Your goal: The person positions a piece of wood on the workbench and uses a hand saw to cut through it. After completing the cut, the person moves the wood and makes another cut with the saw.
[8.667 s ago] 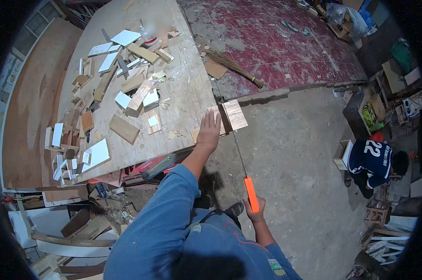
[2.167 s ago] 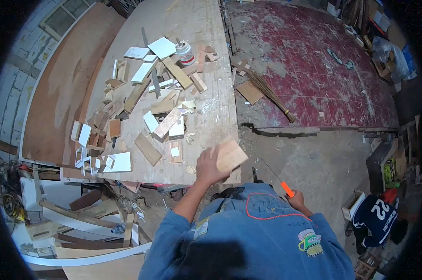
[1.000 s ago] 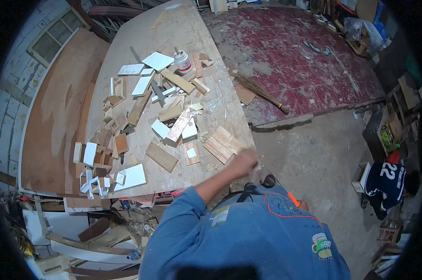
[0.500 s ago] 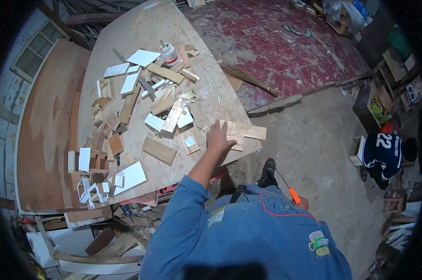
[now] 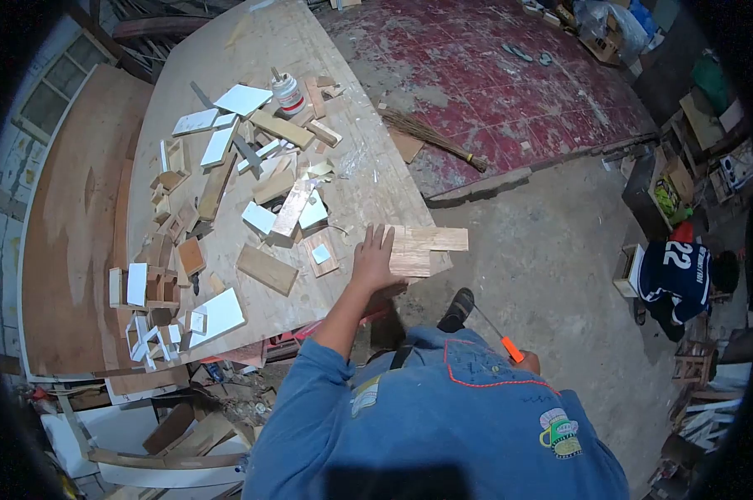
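Note:
My left hand (image 5: 371,259) lies flat with spread fingers on the left end of a light plywood piece (image 5: 422,247). That piece rests at the near right corner of the big plywood worktable (image 5: 368,158) and juts out past the edge. My right hand (image 5: 527,362) hangs low beside my hip and grips the orange handle of a hand saw (image 5: 500,335), whose thin blade points up toward my shoe.
Several wood offcuts and white panels (image 5: 226,183) litter the tabletop, with a glue bottle (image 5: 289,87) at the back. A broom (image 5: 430,140) lies on the red floor. A person in a blue shirt numbered 22 (image 5: 676,277) crouches at right. Scrap boards lie under the table.
Earlier my left hand carried the plywood piece and set it down at the table corner. Since half a second ago it still presses there; the view has shifted slightly.

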